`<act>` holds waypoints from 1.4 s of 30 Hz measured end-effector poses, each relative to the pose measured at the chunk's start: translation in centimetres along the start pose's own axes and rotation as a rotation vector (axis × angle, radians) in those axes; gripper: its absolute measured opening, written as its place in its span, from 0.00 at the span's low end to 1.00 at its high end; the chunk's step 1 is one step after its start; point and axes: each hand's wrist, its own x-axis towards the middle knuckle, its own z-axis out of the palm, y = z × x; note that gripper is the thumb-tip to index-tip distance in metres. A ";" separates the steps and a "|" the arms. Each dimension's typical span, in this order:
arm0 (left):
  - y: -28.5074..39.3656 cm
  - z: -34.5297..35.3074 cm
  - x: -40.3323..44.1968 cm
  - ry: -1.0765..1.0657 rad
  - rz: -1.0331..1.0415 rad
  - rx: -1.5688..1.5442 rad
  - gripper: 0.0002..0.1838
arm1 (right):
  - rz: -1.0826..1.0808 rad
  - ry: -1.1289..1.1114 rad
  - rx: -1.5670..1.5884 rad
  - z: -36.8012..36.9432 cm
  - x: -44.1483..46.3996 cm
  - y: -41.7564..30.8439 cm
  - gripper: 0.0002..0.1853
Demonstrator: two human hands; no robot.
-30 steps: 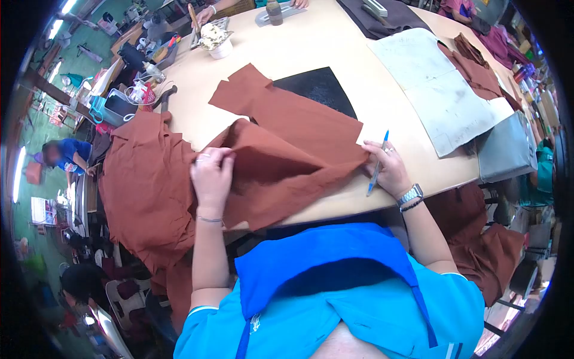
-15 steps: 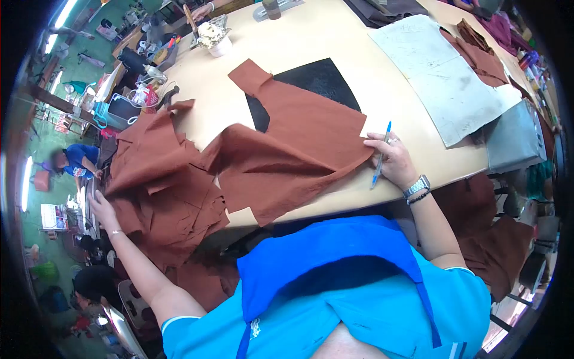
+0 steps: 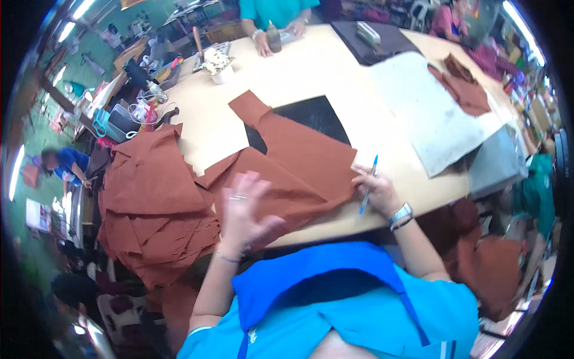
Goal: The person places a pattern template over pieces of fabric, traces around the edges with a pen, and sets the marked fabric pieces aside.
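My left hand (image 3: 246, 209) is spread, somewhat blurred, over the near left part of a reddish-brown cloth piece (image 3: 299, 158). In my right hand (image 3: 378, 190) a blue pen (image 3: 369, 179) is held upright between the fingers, and the fingertips touch the cloth's right corner. Part of the cloth lies over a black square sheet (image 3: 311, 122) on the table. To the left, a heap of the same brown cloth (image 3: 152, 179) hangs over the table's near edge.
Across the table (image 3: 299, 66) a person in teal has both hands near a bottle (image 3: 273, 39). A white pot (image 3: 222, 73) stands at the back left. At the right lie a pale sheet (image 3: 412, 107), brown cloth and a grey box (image 3: 499, 161).
My left hand went out to the left heap, then came back over the cloth piece, now spread. The heap's top layer lies flatter. My right hand still has the pen. The view has tilted up.
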 end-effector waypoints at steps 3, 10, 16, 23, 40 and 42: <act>4.6 4.6 2.1 -0.142 0.159 -0.151 0.45 | -0.098 -0.029 0.082 0.6 1.2 -2.4 0.08; 5.4 6.2 3.3 -0.068 0.307 -0.311 0.10 | -0.199 0.059 0.044 -3.1 3.2 -7.2 0.09; 5.0 3.2 2.5 -0.014 0.104 -0.440 0.10 | -0.177 0.266 0.092 -6.8 3.4 -8.6 0.11; -3.2 6.7 5.7 -0.134 -0.253 0.197 0.37 | -0.424 0.524 -0.025 -10.9 2.9 -10.7 0.06; -9.1 5.7 10.3 -0.243 -0.300 0.286 0.43 | -0.489 0.375 -0.204 -11.4 3.0 -14.0 0.12; -8.7 6.1 9.5 -0.225 -0.286 0.365 0.45 | -0.516 0.379 -0.246 -11.8 3.0 -14.8 0.15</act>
